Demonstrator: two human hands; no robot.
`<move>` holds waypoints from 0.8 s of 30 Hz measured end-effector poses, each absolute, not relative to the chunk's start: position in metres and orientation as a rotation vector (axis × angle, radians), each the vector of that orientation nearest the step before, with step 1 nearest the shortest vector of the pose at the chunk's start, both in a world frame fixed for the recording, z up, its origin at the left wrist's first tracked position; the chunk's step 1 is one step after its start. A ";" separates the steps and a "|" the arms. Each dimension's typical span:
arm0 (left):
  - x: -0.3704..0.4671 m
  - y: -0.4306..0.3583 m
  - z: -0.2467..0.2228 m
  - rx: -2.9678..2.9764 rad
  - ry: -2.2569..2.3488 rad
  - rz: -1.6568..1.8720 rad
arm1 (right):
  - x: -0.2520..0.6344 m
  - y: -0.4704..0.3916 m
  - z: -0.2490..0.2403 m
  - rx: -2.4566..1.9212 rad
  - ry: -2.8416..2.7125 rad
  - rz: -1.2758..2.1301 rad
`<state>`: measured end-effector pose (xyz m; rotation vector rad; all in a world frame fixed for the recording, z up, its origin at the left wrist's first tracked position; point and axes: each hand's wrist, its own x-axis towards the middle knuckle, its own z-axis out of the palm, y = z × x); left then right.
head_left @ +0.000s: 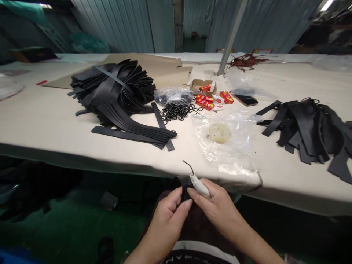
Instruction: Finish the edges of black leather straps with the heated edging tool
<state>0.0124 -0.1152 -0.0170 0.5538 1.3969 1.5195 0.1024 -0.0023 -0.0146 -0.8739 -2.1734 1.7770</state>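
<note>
In front of the table edge, my left hand [169, 216] pinches a black strap [186, 194]. My right hand [216, 205] grips the same strap between thumb and fingers. Tucked in that hand is also a hook tool [200, 186] with a white wrapped handle. Its thin, dark, bent metal tip points up and away from me. The strap looks folded between my hands, and its lower part is hidden by my fingers. On the table beyond, a yellowish translucent lump [219, 132] lies on a clear plastic bag [236, 146].
A big bundle of black straps [110, 88] covers the left of the table [55, 124], with a looser pile [310, 128] at right. Between them are black metal rings [177, 112], red-yellow glue boxes [205, 103], and a phone [245, 99]. A metal post [232, 36] rises behind.
</note>
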 end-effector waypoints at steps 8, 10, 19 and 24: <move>0.010 -0.118 -0.028 0.234 1.188 1.573 | 0.099 -0.005 -0.033 -0.941 -1.877 2.066; 0.009 -0.118 -0.029 0.169 1.146 1.572 | 0.098 -0.005 -0.033 -0.943 -1.866 2.098; 0.010 -0.112 -0.028 0.209 1.141 1.537 | 0.089 -0.008 -0.038 -0.985 -1.613 2.349; 0.008 -0.112 -0.028 0.158 1.134 1.501 | 0.089 -0.010 -0.040 -1.058 -1.534 2.355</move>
